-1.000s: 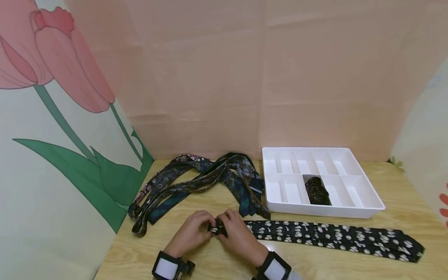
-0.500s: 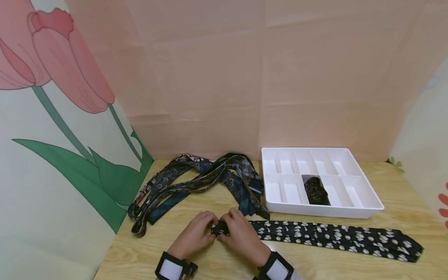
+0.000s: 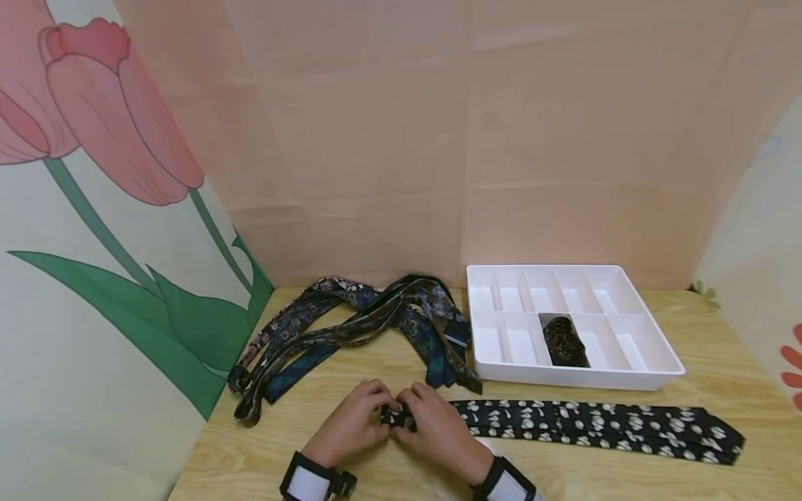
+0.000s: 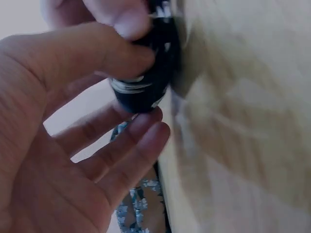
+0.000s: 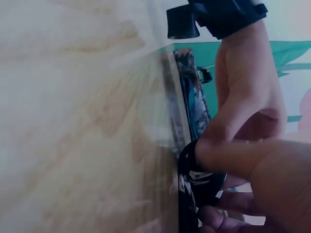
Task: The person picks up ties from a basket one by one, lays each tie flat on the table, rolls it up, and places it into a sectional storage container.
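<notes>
A black necktie (image 3: 589, 426) with white flower-like marks lies lengthwise across the front of the table, its wide pointed end at the right. Its other end is wound into a small roll (image 4: 150, 90) between my hands. My left hand (image 3: 352, 424) pinches the roll from the left with thumb and fingertips; the lower fingers spread beside it in the left wrist view. From the right, my right hand (image 3: 438, 433) grips the same roll, thumb against its near side. In the right wrist view the coil (image 5: 206, 187) stands on edge at the tabletop, partly covered by fingers.
Several dark patterned neckties (image 3: 376, 313) lie in a loose heap behind my left hand. A white divided tray (image 3: 570, 376) stands at the back right, with a rolled dark necktie (image 3: 564, 341) in one front compartment. Printed cloth walls (image 3: 351, 139) close off the back and sides.
The necktie's wide end has slid a little to the left. Both hands have shifted slightly to the right and toward me, still holding the roll. The view has turned slightly.
</notes>
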The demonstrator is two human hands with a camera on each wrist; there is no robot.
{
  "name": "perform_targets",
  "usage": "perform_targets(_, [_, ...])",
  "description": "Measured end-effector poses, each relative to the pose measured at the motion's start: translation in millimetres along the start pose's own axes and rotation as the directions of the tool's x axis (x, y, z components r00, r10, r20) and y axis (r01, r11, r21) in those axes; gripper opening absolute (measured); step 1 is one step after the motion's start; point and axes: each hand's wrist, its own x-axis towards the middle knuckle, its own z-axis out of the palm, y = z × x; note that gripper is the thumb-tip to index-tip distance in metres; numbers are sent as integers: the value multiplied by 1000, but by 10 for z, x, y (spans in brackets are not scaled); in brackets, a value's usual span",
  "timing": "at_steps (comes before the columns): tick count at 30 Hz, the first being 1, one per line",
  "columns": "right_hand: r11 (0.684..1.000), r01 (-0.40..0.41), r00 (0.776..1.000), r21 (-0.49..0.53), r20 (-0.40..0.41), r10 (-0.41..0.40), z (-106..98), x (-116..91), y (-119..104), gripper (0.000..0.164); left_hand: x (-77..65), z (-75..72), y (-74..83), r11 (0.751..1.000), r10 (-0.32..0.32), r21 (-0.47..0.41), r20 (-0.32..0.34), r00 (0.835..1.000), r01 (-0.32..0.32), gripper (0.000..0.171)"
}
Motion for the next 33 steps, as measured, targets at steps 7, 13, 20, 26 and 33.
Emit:
perform_targets(7, [1000,-15,1000,-19,13,16,-36,-60,-7,41,-2,35,2,998,-22,-56,25,999,24,36])
perform_targets(13, [1000,0,1000,-6,-21,0,-80,-84,-10,40,5,33,23,999,-11,-30,18,1000,11,31])
perform_targets(20, [1000,-18,1000,-3,-14,18,-99,-119,-2,43,2,40,40,997,-43,-59,46,998,46,34])
perform_targets(26, [1000,3,999,-23,-47,-4,-99,-134,22,37,-5,48,50,998,-5,-70,27,1000,7,30])
perform_targets(33, [1000,-8,1000,4,-1,8,-118,-144,71,39,7,89,64,997,27,-69,15,1000,-26,27])
